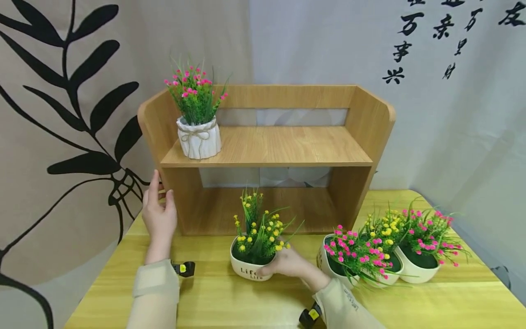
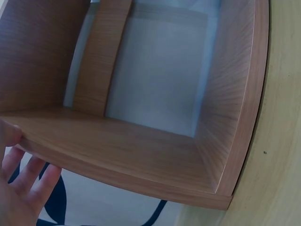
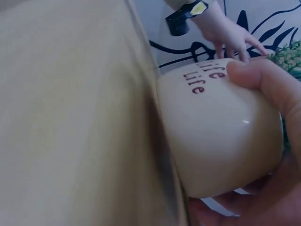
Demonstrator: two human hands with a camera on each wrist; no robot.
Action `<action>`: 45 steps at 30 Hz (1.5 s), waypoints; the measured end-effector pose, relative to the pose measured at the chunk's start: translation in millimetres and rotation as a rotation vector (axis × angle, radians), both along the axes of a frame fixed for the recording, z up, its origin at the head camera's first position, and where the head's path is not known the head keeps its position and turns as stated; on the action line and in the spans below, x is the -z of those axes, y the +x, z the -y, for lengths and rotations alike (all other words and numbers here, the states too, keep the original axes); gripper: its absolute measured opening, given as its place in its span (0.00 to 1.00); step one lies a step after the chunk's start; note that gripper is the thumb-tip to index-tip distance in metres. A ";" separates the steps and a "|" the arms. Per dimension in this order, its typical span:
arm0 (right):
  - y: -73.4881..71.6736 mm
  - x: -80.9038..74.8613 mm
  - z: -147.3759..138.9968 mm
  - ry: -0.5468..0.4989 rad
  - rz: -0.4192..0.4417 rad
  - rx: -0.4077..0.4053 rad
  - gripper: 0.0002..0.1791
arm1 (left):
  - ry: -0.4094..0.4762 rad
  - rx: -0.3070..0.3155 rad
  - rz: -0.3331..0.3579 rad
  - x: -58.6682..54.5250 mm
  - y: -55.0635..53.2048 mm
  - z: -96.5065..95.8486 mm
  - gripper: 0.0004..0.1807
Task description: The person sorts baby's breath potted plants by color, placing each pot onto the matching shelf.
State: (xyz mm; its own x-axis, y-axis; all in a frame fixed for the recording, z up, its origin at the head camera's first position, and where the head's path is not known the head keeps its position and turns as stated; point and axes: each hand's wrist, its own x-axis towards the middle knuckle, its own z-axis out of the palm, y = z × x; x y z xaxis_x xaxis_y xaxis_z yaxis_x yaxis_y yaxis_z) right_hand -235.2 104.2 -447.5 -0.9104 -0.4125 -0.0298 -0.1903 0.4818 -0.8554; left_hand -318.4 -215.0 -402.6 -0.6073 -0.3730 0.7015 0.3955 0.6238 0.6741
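My right hand (image 1: 291,264) grips the right side of a white oval flowerpot (image 1: 242,267) with "Life" lettering and small yellow flowers. The pot is on or just over the table, in front of the wooden shelf unit (image 1: 267,157). In the right wrist view the thumb (image 3: 251,73) presses the pot's lettered wall and the fingers go under its other side. My left hand (image 1: 160,217) is at the shelf's left side panel, fingers fairly straight along the outside. Its thumb is near the panel's front edge in the left wrist view.
A white bark-textured pot (image 1: 200,139) with pink flowers and a twine bow stands on the upper shelf's left end. Several white pots cluster at the right, including a pink-flowered one (image 1: 328,265). Printed curtains (image 1: 308,41) hang behind the yellowish table (image 1: 213,301).
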 end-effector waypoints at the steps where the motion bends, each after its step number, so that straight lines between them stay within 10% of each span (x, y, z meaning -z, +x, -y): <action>1: 0.6 -3.6 -0.4 0.008 0.004 -0.010 0.27 | 0.000 0.000 -0.004 -0.7 -0.6 0.0 0.35; 16: 14.8 -50.5 -9.4 0.072 0.048 -0.180 0.19 | -0.004 -0.002 -0.006 -4.7 -3.2 1.5 0.35; 27: 32.9 -68.6 -15.9 0.184 0.086 -0.060 0.15 | 0.004 0.004 0.003 -1.2 0.6 3.7 0.36; 35: 35.7 -80.1 -19.5 0.096 -0.015 -0.184 0.37 | 0.000 0.003 -0.010 -0.5 0.7 3.6 0.35; 45: 50.6 -94.2 -26.2 0.152 -0.079 -0.173 0.35 | 0.009 0.006 0.012 -0.9 1.1 1.2 0.36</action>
State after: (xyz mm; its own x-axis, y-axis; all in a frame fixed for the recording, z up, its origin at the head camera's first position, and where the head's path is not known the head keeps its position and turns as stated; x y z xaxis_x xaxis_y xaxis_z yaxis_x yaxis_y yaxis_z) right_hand -184.6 130.5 -353.3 -0.8286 -0.5587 -0.0351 -0.3447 0.5586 -0.7544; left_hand -317.3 -216.3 -401.7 -0.6178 -0.3757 0.6907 0.3907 0.6156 0.6843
